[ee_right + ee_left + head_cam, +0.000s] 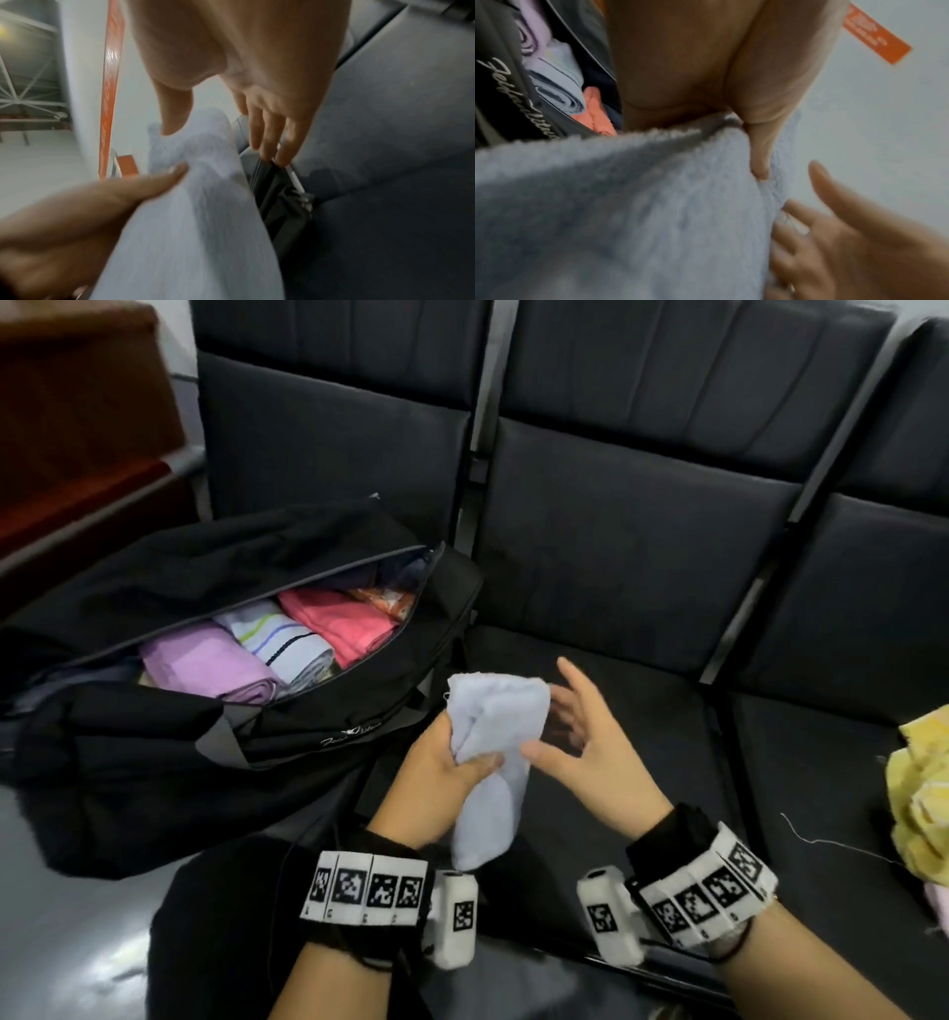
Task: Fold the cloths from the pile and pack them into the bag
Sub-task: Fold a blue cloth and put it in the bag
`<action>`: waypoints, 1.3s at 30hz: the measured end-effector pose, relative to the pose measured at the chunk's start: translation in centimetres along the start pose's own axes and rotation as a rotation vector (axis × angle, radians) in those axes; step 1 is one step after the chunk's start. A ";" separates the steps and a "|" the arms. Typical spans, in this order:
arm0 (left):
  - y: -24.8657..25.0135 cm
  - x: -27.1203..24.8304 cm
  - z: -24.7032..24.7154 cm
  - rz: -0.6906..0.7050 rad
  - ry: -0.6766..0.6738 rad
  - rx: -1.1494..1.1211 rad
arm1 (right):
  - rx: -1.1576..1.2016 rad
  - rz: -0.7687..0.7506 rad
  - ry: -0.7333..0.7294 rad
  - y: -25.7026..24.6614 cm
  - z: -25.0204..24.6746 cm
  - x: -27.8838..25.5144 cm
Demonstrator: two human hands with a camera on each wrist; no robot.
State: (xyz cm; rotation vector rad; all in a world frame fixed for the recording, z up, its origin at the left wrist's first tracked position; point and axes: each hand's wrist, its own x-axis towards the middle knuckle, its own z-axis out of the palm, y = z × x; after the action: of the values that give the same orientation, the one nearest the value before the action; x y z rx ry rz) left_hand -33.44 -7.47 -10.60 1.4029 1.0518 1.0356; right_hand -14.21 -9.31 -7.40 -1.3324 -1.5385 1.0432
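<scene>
A rolled white cloth (493, 752) stands upright above the seat, and my left hand (447, 773) grips it round its middle, thumb across the front. My right hand (575, 726) hovers just right of the cloth with fingers spread and straight; its thumb tip is at the cloth's edge. The left wrist view shows the cloth (634, 203) filling the frame under my thumb. In the right wrist view the cloth (195, 203) hangs below my open right hand (218, 142). The black bag (154, 737) lies unzipped at the left, holding several rolled cloths: purple (205, 665), striped white, pink (339, 624).
A yellow cloth pile (924, 793) sits at the right edge on the dark seats (642, 567). The seat backs rise behind. A brown cabinet (77, 418) stands at the far left beyond the bag. The grey floor (77, 942) lies below the bag.
</scene>
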 end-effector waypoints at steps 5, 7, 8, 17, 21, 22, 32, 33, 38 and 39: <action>1.4 0.1 -3.8 -0.043 0.002 -0.177 | 0.055 0.035 -0.218 -1.0 3.9 2.4; 1.4 0.0 -6.0 -0.066 -0.005 -0.215 | 0.083 0.033 -0.216 -1.8 5.6 3.8; 1.4 0.0 -7.2 -0.069 0.005 -0.220 | 0.084 0.031 -0.216 -2.3 6.6 4.6; 2.7 0.9 -21.1 -0.094 0.233 -0.009 | 0.000 -0.100 -0.355 -7.0 16.5 14.1; 1.6 0.3 -29.3 -0.116 0.648 0.206 | 0.023 -0.184 -0.237 -8.4 20.7 18.9; 1.0 0.1 -31.4 -0.125 0.751 0.253 | 0.053 -0.188 -0.202 -8.7 21.9 20.0; -5.1 -0.4 -41.5 -0.597 1.027 0.057 | -0.091 -0.116 -0.487 -5.8 33.3 24.5; -5.4 -0.4 -41.5 -0.640 1.014 -0.018 | -0.133 -0.106 -0.536 -5.6 33.5 24.7; -6.4 -1.2 -42.3 -0.648 1.033 -0.183 | -0.238 -0.026 -0.697 -6.0 33.1 25.9; -6.2 -1.4 -42.5 -0.618 1.039 -0.205 | -0.250 -0.017 -0.735 -6.3 33.0 26.0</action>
State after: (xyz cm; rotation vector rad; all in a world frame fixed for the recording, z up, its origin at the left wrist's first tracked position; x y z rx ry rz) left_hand -75.36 1.59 -13.69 0.2290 1.8844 1.3428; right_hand -49.84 13.70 -9.99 -1.1437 -2.2723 1.4641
